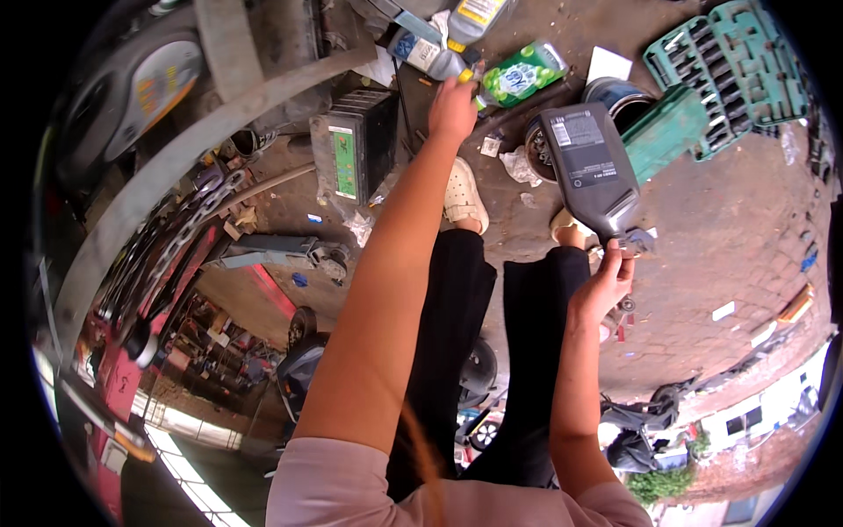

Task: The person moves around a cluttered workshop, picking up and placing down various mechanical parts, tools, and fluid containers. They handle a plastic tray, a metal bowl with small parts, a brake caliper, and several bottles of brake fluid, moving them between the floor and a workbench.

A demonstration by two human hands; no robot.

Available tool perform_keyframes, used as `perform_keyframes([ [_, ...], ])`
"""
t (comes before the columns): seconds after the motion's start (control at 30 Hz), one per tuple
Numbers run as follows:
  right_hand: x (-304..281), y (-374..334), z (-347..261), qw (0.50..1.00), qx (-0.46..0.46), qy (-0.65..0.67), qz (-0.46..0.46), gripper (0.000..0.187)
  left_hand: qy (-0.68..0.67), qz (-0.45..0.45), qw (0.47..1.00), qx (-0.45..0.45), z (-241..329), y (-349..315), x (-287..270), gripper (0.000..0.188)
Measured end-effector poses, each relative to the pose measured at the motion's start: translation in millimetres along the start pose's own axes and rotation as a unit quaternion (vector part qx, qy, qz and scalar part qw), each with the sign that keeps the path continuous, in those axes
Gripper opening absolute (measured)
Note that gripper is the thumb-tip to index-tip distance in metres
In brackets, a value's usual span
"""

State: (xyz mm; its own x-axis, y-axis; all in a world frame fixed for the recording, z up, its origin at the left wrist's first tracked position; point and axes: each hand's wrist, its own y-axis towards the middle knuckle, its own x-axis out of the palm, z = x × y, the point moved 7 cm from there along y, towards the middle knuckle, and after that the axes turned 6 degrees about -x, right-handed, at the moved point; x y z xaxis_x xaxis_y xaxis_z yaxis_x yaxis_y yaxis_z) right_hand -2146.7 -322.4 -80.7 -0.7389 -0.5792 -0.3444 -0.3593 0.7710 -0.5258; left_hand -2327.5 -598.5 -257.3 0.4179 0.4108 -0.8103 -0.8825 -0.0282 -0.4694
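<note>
My right hand grips a dark grey plastic motor oil bottle by its neck. The bottle is tipped with its base away from me and its neck toward me. Farther off to the left, my left hand is stretched out low with its fingers curled beside a yellow cap. What those fingers hold is partly hidden. Right beside them lies a green and white bottle. A grey bottle with a blue label and another grey bottle are just beyond.
A black car battery stands left of my left forearm. Behind the oil bottle are a container of small metal parts, an open tin and a green tool case. A trolley jack and a chain lie at left.
</note>
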Motion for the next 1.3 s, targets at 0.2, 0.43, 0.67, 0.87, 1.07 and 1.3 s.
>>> perform_keyframes([
  [0.2, 21, 12, 10, 0.996, 0.001, 0.019, -0.088, 0.013, 0.259, 0.024, 0.96, 0.107, 2, 50, 48, 0.016],
  [0.43, 33, 21, 8, 0.997, -0.008, 0.008, -0.08, 0.014, 0.361, 0.017, 0.885, 0.293, 5, 43, 50, 0.013],
  [0.67, 28, 33, 4, 0.997, -0.031, -0.038, -0.057, 0.013, 0.067, 0.176, 0.981, 0.036, -18, 18, -72, 0.04],
  [0.87, 29, 35, 3, 0.997, -0.028, -0.042, -0.061, 0.013, -0.108, 0.265, 0.951, -0.117, -83, 4, -102, 0.043],
  [1.07, 25, 39, 8, 0.998, -0.025, -0.035, -0.046, 0.012, 0.078, 0.389, 0.916, 0.068, 2, -6, -94, 0.032],
  [1.3, 31, 42, -1, 0.999, -0.02, -0.021, -0.03, 0.013, -0.033, 0.13, 0.974, -0.185, -21, 83, 27, 0.049],
])
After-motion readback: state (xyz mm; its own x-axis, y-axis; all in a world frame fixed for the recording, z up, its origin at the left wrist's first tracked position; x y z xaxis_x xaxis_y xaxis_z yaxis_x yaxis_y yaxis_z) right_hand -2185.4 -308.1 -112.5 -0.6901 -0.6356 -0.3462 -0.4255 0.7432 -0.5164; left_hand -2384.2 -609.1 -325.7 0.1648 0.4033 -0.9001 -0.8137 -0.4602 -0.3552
